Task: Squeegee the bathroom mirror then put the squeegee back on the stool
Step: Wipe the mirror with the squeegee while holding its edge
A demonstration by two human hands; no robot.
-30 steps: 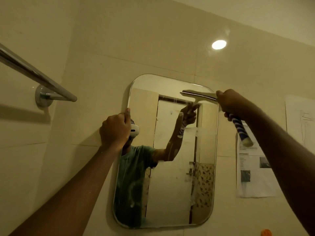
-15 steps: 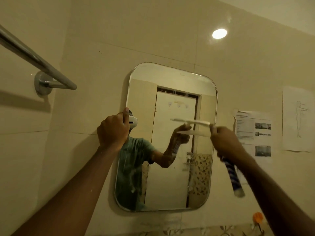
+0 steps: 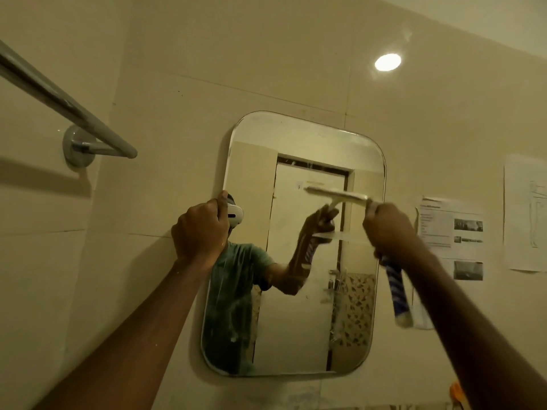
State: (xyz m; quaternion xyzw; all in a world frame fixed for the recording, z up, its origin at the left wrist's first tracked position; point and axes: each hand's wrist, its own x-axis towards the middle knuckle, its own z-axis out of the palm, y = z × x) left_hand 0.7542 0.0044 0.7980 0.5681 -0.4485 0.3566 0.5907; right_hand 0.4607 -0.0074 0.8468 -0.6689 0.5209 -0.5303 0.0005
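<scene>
A rounded rectangular mirror (image 3: pixel 313 321) hangs on the cream tiled wall. My right hand (image 3: pixel 390 229) grips a squeegee (image 3: pixel 396 288) with a blue and white striped handle; its pale blade (image 3: pixel 334 195) lies against the glass in the upper right part of the mirror. My left hand (image 3: pixel 201 229) is closed on the mirror's left edge at mid height, thumb over the rim. Smears and streaks show on the lower left glass. The stool is out of view.
A chrome towel bar (image 3: pixel 68 108) juts from the wall at upper left. Printed paper sheets (image 3: pixel 453 232) are stuck on the wall right of the mirror, another sheet (image 3: pixel 527 214) farther right. An orange object (image 3: pixel 455 392) peeks in at the bottom right.
The blade went from the mirror's top right down to about mid height, then lifted slightly. My left hand has stayed on the mirror's left edge.
</scene>
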